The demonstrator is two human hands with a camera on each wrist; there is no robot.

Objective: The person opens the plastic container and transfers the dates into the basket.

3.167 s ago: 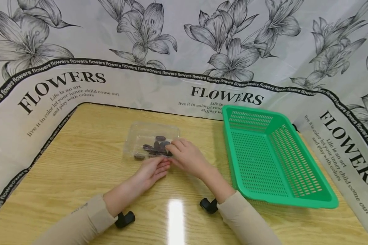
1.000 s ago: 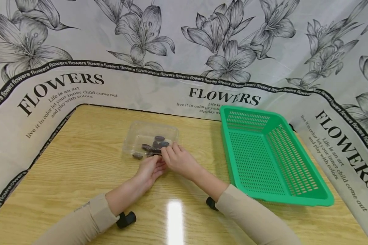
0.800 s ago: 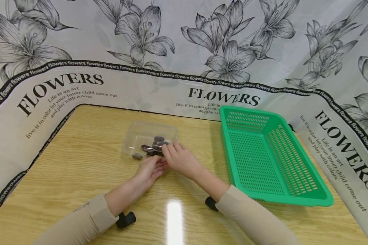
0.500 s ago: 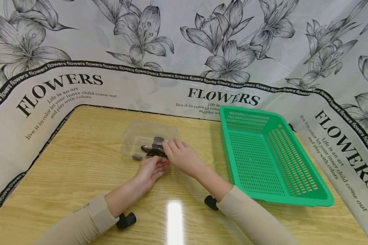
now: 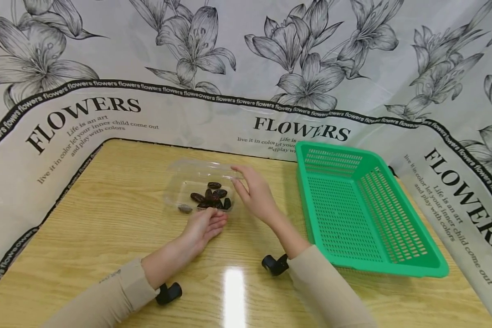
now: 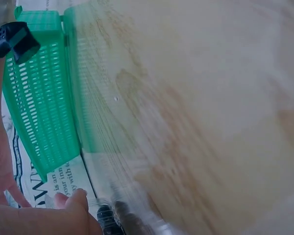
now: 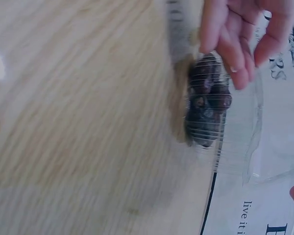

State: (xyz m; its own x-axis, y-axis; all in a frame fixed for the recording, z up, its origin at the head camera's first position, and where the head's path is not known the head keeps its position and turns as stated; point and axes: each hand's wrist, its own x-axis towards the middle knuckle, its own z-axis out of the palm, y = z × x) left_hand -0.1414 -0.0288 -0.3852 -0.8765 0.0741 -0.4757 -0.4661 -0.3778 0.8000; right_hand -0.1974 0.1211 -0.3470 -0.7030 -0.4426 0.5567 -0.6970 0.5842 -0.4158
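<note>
Clear container: opening seemingly underway; dark oval pieces inside. Right hand alongside, fingers apart. Left hand in front, grip indeterminable.

Head view looks fwd & down from above my fingers, farthest off. Wrist views are close-ups, tipped sideways: L shares green basket beyond 'em w/ head, R shares clear box beside 'em.

Basket green; pieces dark brown; sleeves beige; sheet white, black-flowered.
</note>
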